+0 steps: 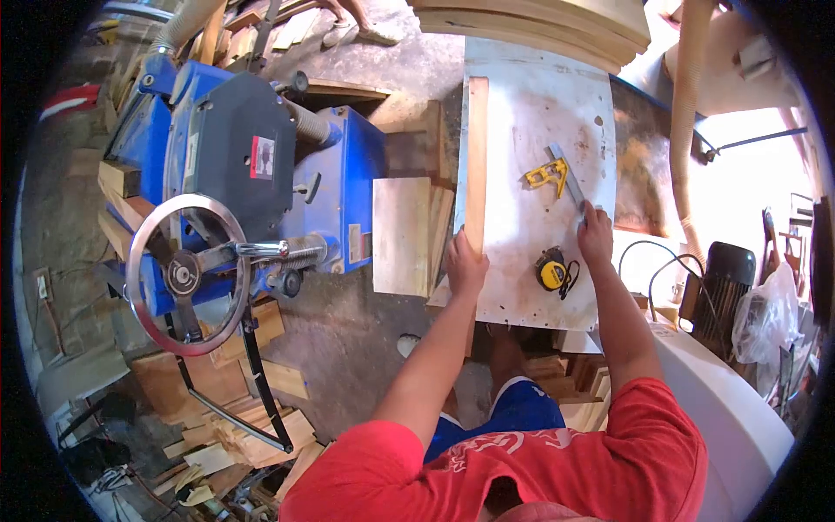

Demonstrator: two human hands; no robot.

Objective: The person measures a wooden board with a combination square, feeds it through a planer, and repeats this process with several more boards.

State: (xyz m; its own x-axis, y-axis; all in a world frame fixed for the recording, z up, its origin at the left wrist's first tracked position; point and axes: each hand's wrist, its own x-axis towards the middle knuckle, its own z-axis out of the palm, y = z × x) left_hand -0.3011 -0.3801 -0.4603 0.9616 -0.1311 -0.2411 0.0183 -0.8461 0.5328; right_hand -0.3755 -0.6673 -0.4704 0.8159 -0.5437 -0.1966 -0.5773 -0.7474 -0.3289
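Note:
My left hand (pixel 467 264) is wrapped round the near part of a long, narrow wooden board (pixel 477 157), which lies along the left edge of the white worktable (pixel 531 261). At the table's right side, my right hand (pixel 595 233) has its fingers closed on the near end of a combination square (pixel 570 181). The square has a yellow head and a steel blade, and it slants across the tabletop. Between my hands, nearer to me, a yellow and black tape measure (pixel 551 271) with a dark strap rests on the table.
A blue machine with a large handwheel (pixel 187 274) stands at the left. Stacked boards (pixel 539 22) are at the table's far end. A wide wooden piece (pixel 401 235) sits left of the table, and scrap wood (pixel 252 435) covers the floor. A hose (pixel 684 139) hangs at right.

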